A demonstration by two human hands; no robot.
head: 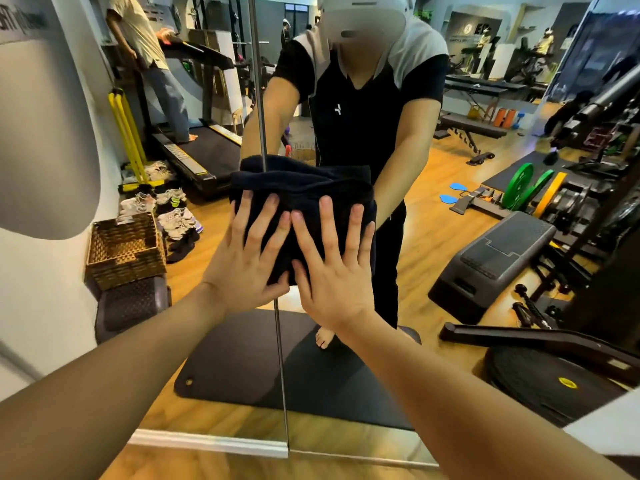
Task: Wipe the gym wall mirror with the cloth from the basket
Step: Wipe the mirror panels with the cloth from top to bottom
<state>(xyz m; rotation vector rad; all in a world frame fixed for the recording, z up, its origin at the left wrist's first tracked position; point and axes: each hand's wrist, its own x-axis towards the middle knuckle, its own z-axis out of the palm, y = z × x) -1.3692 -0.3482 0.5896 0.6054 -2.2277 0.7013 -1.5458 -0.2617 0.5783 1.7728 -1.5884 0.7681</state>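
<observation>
While hands [294,261] press cloth [301,192] on mirror [450,237], basket [126,251] sits left.

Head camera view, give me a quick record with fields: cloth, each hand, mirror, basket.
cloth: dark cloth, bunched, flat against the glass
left hand: left hand presses on the cloth, fingers spread and straight
right hand: right hand presses beside it, fingers spread
mirror: wall mirror, vertical seam behind the cloth
basket: woven basket, lower left, on a dark stool, apart from both hands
</observation>
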